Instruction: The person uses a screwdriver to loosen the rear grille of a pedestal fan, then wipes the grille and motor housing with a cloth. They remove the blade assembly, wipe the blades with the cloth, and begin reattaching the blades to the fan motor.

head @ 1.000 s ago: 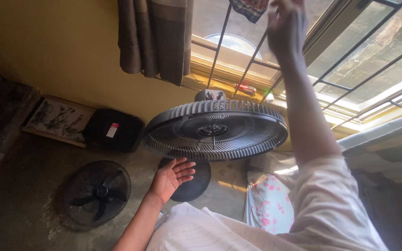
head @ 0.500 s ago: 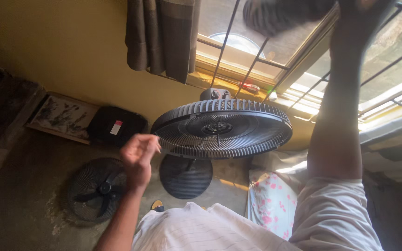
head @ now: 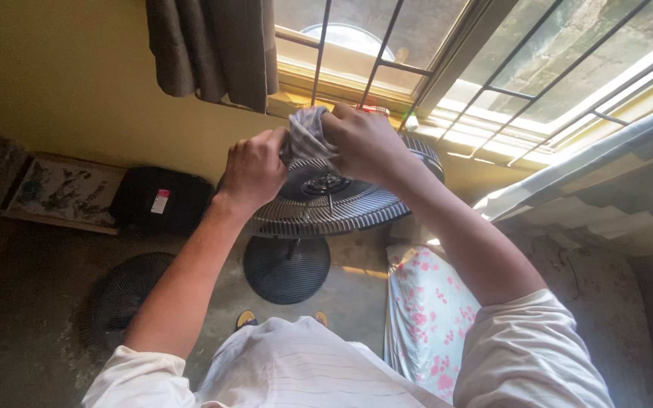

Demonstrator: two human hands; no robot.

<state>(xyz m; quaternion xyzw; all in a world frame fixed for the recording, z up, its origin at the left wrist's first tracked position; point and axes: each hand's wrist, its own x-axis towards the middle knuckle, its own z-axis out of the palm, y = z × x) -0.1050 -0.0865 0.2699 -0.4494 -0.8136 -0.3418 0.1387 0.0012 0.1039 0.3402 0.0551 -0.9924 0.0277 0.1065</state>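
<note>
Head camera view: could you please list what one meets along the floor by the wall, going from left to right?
Framed picture → black case → loose fan grille on the floor → round fan base → floral cushion.

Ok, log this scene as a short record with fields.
left hand: grips the cloth
right hand: grips the same cloth
cloth: bunched, pale, held above the fan
fan: grille faces up, on a round base
floor: loose grille at left, black bag by the wall
behind: barred window, curtain
</note>
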